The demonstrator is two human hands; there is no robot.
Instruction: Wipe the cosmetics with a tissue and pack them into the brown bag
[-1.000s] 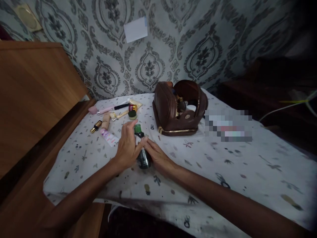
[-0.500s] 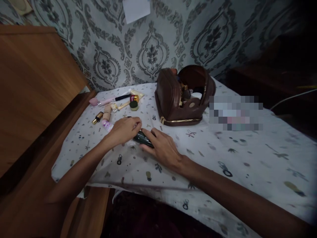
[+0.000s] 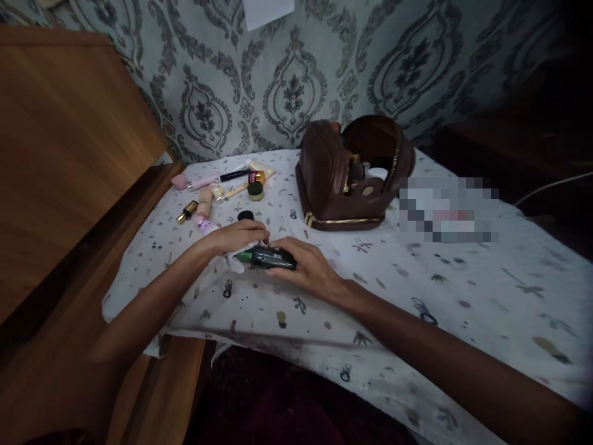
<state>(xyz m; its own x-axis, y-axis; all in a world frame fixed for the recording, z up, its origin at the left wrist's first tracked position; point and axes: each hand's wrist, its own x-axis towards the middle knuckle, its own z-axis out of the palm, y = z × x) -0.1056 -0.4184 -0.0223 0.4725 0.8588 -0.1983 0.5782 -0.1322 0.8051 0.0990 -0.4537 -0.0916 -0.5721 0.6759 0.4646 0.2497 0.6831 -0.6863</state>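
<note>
My right hand (image 3: 311, 267) is closed around a dark, glossy bottle (image 3: 272, 257), held tilted low over the cloth. The bottle's green end points left, toward my left hand (image 3: 238, 237). Bent fingers of that hand hold a thin white wipe (image 3: 236, 263) against the green end; whether it is tissue or cloth I cannot tell. Just behind my left hand lies a round black cap (image 3: 245, 216). A purple-and-white tube (image 3: 204, 225) is near my left wrist, partly hidden by it.
An open brown cosmetic bag (image 3: 343, 198) with several items inside stands at the back. Pink brush (image 3: 180, 182), beige bottle (image 3: 204, 203), gold-and-black bottle (image 3: 187, 212) and green-lidded jar (image 3: 255, 191) lie at back left. A blurred patch (image 3: 449, 210) covers something right. Wooden furniture (image 3: 69, 123) borders the left.
The dark bottle has turned more level, and its green end and the white wipe now show. The black cap has come into clearer view behind my left hand. My view has shifted slightly.
</note>
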